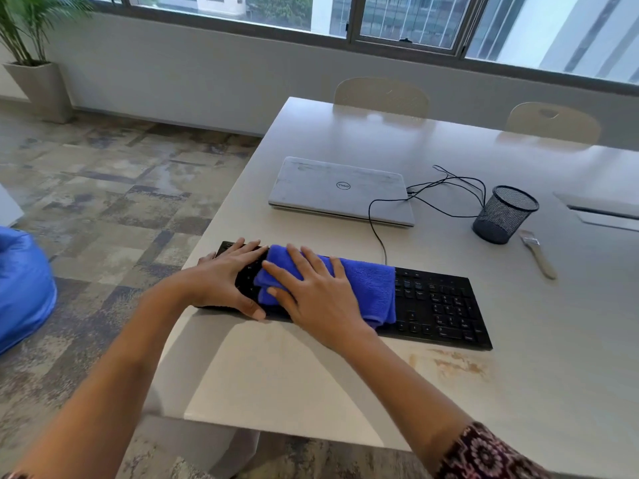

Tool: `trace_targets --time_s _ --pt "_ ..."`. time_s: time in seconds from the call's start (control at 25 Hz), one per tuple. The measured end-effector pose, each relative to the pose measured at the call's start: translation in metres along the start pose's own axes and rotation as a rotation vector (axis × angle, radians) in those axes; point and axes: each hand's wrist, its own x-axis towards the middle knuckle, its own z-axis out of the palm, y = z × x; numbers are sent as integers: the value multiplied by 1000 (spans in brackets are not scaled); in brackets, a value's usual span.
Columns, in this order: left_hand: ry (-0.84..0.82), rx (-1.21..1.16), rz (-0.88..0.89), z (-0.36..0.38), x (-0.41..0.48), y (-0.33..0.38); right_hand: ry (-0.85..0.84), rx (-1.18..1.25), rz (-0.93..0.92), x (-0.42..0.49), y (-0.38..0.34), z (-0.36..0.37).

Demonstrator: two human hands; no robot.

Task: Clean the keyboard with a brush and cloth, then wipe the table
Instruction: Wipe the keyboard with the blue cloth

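An office: long table point(345, 133), closed laptop point(340, 190), mesh pen cup point(503, 214), carpet tiles point(103, 188).

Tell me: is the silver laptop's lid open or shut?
Shut. The silver laptop lies flat on the white table, lid down, logo facing up.

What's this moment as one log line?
right hand: presses cloth on keyboard | left hand: rests on keyboard end | brush: lying on table

Head view: looks forward-down, close over table point(345, 375) near edge.
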Motion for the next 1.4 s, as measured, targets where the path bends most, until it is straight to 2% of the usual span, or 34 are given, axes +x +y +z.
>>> trace_targets --time_s 0.08,0.2,0.44,0.6,0.68,0.88,1.0,1.08,1.16,1.28,1.4 --pt "-3 19 -8 0 2 -2 24 17 139 6 3 0" --pt "-22 40 -4 -1 4 -5 24 9 234 -1 29 0" --pt "-51 25 -8 -1 4 -3 33 -59 451 -52 124 -15" --pt "-59 6 -9 0 4 -3 54 23 498 -44 101 -20" --pt "-62 6 -16 0 4 -2 61 95 439 -25 65 -17" --pt "-70 14 -31 -3 2 2 32 160 125 0 -10 -6" --pt "-81 27 -43 -4 1 2 41 114 11 -20 4 -6" --pt "-86 34 -47 -4 2 2 20 106 17 -38 37 -8" --pt "-99 40 -48 -5 2 2 9 60 116 -57 78 -14" --pt "-112 55 -60 -7 3 4 -45 -70 365 -74 133 -22" --pt "-127 79 -74 -9 4 7 -26 -46 574 -66 136 -24"
